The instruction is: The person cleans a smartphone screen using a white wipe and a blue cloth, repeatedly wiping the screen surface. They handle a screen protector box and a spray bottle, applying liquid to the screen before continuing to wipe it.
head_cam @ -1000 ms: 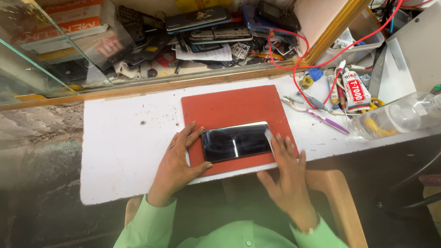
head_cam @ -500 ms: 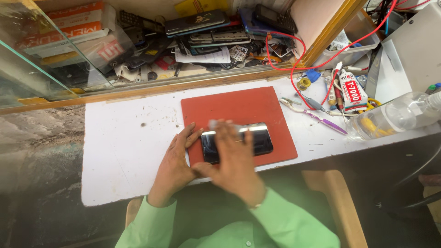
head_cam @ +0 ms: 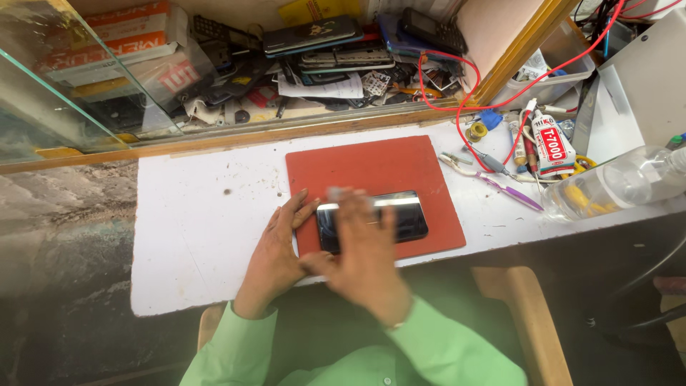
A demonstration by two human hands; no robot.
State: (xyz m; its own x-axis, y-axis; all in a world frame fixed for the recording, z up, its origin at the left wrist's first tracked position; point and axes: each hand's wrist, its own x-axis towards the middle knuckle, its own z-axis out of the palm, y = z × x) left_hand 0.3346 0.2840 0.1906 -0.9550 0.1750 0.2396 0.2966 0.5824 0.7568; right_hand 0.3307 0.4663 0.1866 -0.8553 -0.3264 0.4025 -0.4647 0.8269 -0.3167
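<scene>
While the dark glossy phone (head_cam: pixel 382 220) lies flat on the near half of the red mat (head_cam: pixel 371 168), toward the near edge of the white bench top (head_cam: pixel 193 236), the left hand (head_cam: pixel 275 254) rests open at the phone's left end, fingers spread and fingertips touching the mat and the phone's edge. The right hand (head_cam: pixel 364 254) lies flat across the middle of the screen, fingers extended toward the far side; it is blurred, so whether it pinches anything small cannot be told. The phone looks thin, stiff and light, and its glass face is likely slick and easily cracked, so the safest hold would be along the two long edges rather than by pressing on the glass. The mat under it probably grips well and keeps it from sliding. To the right of the mat lie a purple-handled tool (head_cam: pixel 511 194), a tube of glue (head_cam: pixel 552 145) and a clear plastic bottle (head_cam: pixel 618 182) on its side. On the far side, beyond a wooden rail, sits a heap of old phones and parts (head_cam: pixel 321 50), with red wire (head_cam: pixel 457 93) looping over it.
</scene>
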